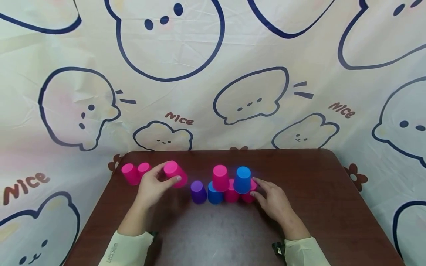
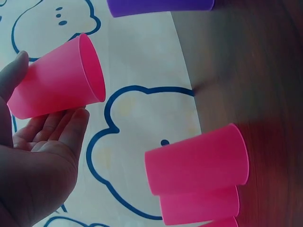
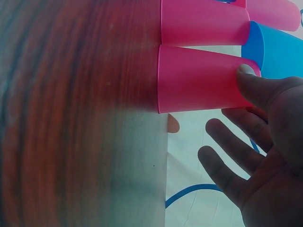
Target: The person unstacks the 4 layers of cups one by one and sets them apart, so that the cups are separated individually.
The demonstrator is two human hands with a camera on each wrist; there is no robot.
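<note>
Left hand [image 1: 150, 187] grips a tapered pink plastic cup [image 1: 175, 172]; a splayed right hand [image 1: 274, 201] nudging could topple the upper tapered blue plastic cup [image 1: 242, 180].

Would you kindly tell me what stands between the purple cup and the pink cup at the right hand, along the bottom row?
In the head view, a blue cup and another pink cup stand between the purple cup and that end pink cup.

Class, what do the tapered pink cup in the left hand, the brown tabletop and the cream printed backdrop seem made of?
Tapered pink cup: probably plastic, satin; thin, smooth rim.
Brown tabletop: wood or wood-look laminate, fairly glossy; streaky grain, pale sheen.
Cream printed backdrop: perhaps cloth or plastic sheeting, slightly shiny; creases show.
</note>
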